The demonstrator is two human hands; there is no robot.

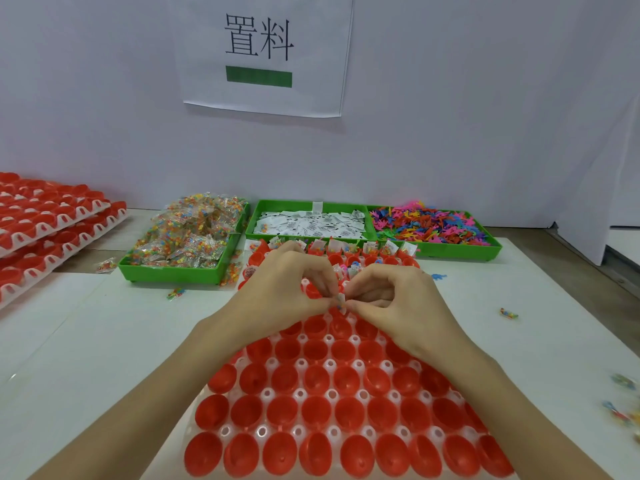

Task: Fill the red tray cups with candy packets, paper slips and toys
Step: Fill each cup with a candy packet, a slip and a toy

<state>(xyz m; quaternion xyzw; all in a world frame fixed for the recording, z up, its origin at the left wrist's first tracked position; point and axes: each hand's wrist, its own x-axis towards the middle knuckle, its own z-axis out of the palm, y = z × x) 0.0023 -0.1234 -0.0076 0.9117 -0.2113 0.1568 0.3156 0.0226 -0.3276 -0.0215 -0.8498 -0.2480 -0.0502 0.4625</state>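
Note:
A white tray of red cups (332, 407) lies before me on the white table. Its far row holds candy packets and paper slips (349, 249); the near rows show bare red cups. My left hand (284, 292) and my right hand (394, 299) meet above the tray's upper middle, and both pinch a small paper slip (341, 301) between fingertips. Three green bins stand behind the tray: candy packets (187, 237) at left, paper slips (311, 223) in the middle, colourful toys (433, 225) at right.
Stacked trays of red cups (48, 230) sit at far left. Loose candy packets (176, 293) and a small toy (508, 313) lie on the table; more loose pieces (623, 407) lie at the right edge. A white wall with a paper sign (263, 53) stands behind.

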